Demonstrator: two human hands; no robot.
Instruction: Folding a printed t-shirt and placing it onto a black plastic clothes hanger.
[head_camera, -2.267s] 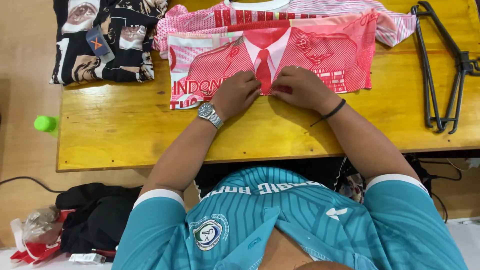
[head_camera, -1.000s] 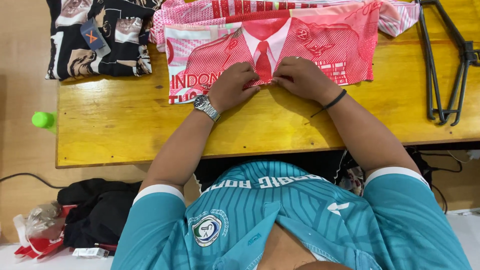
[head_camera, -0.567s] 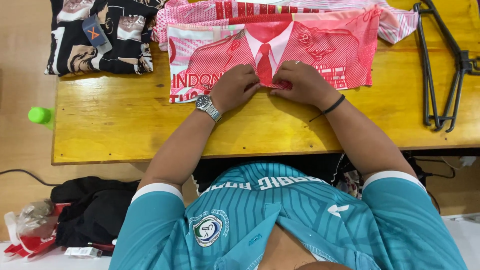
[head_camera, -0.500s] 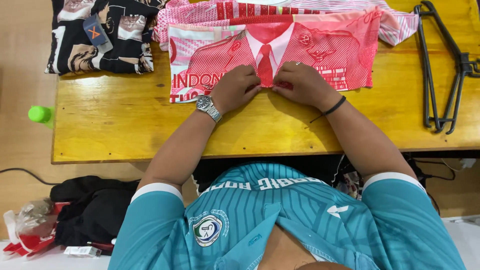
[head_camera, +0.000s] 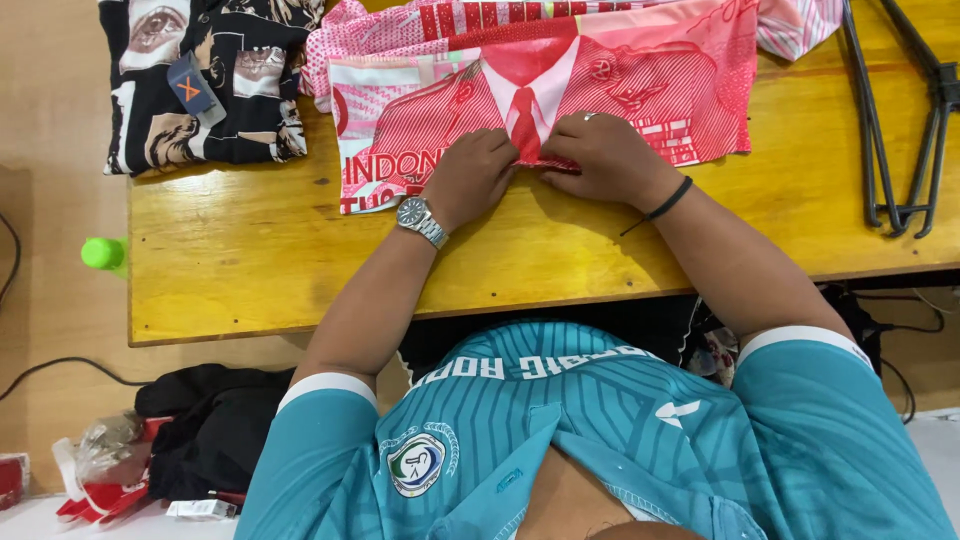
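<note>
A pink and red printed shirt (head_camera: 640, 85) lies spread on the yellow wooden table (head_camera: 250, 270), its front showing a suit-and-tie picture. My left hand (head_camera: 470, 175), with a silver watch on the wrist, and my right hand (head_camera: 605, 160), with a ring and a black band on the wrist, sit side by side at the middle of the shirt's near hem. Both pinch the cloth there with curled fingers.
A folded black patterned shirt with a grey tag (head_camera: 200, 80) lies at the table's far left. Black hangers (head_camera: 895, 110) rest at the right. On the floor sit a green bottle cap (head_camera: 100, 253), dark clothing (head_camera: 200, 430), a plastic bag (head_camera: 100, 465) and cables.
My hands stay pinched on the shirt's near hem with only small finger shifts. The view has drifted slightly; nothing else on the table has moved.
</note>
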